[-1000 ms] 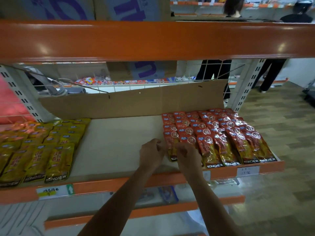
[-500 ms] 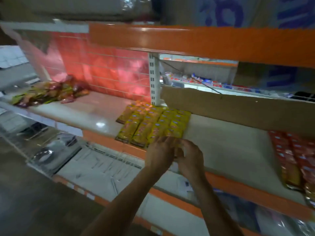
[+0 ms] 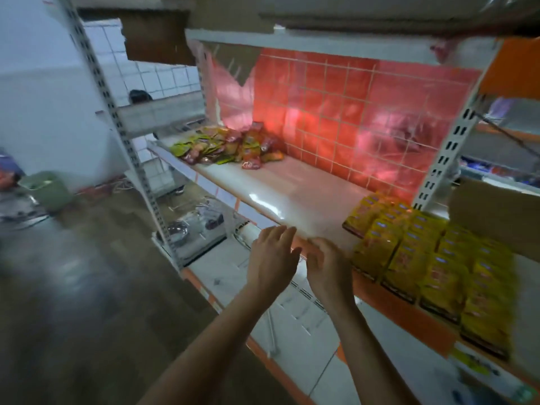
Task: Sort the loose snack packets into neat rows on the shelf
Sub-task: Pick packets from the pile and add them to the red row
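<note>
Both hands hover empty at the shelf's point(image 3: 292, 197) front edge. The left hand point(image 3: 271, 258) has its fingers point(image 3: 279, 233) straight and spread; the right hand point(image 3: 328, 268) is loosely curled and holds nothing. The loose snack packets point(image 3: 230, 147) lie heaped at eleven o'clock, against the red tiled wall point(image 3: 336, 112). The neat yellow rows point(image 3: 423, 252) sit at three o'clock. The sensible move is to reach the heap, gather a few matching packets flat, and lay them beside the rows with edges aligned.

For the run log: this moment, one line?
left hand: open | right hand: open | heap of mixed glossy snack packets: unsorted, far end | yellow glossy packets: neat rows
</note>
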Demonstrator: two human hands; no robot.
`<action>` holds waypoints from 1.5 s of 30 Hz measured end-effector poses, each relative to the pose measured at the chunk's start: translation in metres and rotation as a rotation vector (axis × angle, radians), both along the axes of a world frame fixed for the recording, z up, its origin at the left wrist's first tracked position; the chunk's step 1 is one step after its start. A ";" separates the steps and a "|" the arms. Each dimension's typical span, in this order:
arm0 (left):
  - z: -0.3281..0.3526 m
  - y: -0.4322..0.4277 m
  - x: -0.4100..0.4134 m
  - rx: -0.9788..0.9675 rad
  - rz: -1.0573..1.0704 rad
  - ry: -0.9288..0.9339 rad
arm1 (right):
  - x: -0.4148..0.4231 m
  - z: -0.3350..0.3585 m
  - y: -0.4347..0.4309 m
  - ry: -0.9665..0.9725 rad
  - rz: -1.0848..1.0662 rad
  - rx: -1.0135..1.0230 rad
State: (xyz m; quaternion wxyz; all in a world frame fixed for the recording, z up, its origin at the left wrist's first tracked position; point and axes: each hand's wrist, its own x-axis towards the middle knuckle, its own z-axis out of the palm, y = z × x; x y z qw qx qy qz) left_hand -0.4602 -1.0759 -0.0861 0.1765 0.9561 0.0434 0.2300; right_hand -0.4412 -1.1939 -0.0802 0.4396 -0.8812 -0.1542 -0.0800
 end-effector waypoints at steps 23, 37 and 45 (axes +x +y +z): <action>-0.007 0.243 0.217 -0.016 0.154 0.149 | 0.224 -0.013 0.222 0.279 -0.043 0.027; 0.016 0.376 0.366 0.224 -0.043 0.111 | 0.324 -0.027 0.323 0.249 -0.273 0.053; 0.014 0.407 0.396 0.272 -0.108 0.316 | 0.330 -0.016 0.344 0.291 -0.394 -0.287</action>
